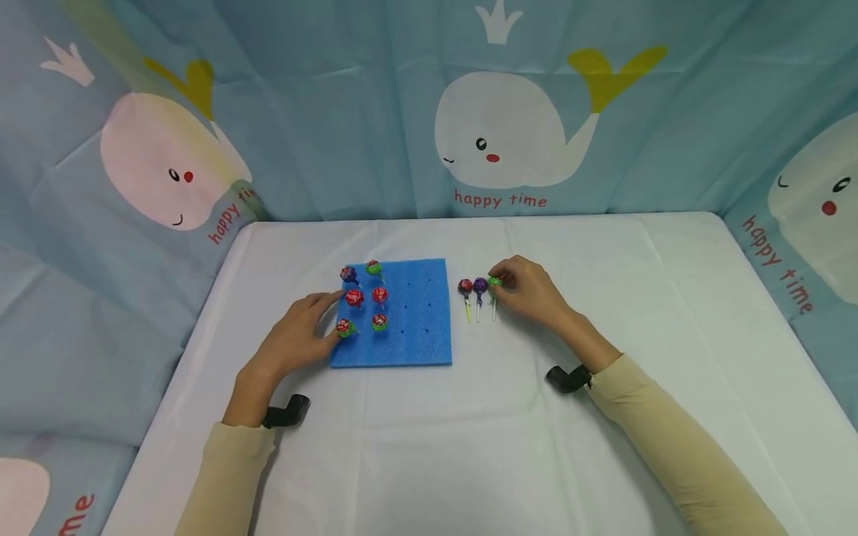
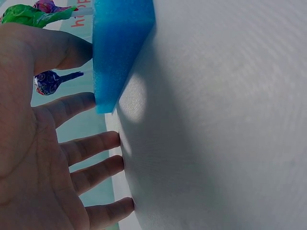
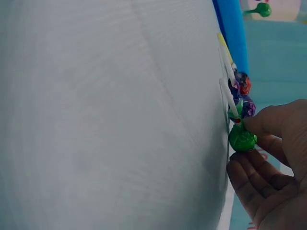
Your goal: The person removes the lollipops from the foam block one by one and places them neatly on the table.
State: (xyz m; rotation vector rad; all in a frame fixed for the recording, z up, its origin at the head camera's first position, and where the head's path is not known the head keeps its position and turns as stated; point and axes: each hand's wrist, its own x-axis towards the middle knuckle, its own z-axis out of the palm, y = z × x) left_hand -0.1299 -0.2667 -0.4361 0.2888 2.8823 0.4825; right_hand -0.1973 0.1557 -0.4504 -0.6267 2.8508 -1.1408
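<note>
Blue foam board (image 1: pixel 415 350), square, flat on a white-covered table (image 1: pixel 429 447); small holes show in its right half. Six wrapped lollipops stand on its left half in two columns of three: at the back, a dark blue lollipop (image 1: pixel 348 274) and a green-and-red one (image 1: pixel 373 267); in the middle, two red ones (image 1: pixel 354 298) (image 1: pixel 380 295); at the front, two in green and red (image 1: pixel 345 327) (image 1: pixel 380 321).

Left hand (image 1: pixel 295 335): fingers spread and grasping nothing. Thumb and index fingertip touch the board's left edge; the other three fingertips reach down to the table cover beside it.

Right hand (image 1: pixel 532 290): thumb and fingers bent together, pinching a green lollipop (image 3: pixel 242 138) at its wrapped head.

Loose lollipops, three, in a row on the table just right of the board, sticks toward the person: a red one (image 1: pixel 465 286) with a yellow stick, a purple one (image 1: pixel 480 284) with a white stick, and the pinched green one at the right end.

Writing: "happy time" in red on the blue curtain (image 1: pixel 375 149), legible in full below the middle whale (image 1: pixel 503 130) and at the right whale (image 1: pixel 818 193); partly lost in a fold at the left whale (image 1: pixel 150 156); cut by the frame at lower left. Wrapper lettering: too small to read.
</note>
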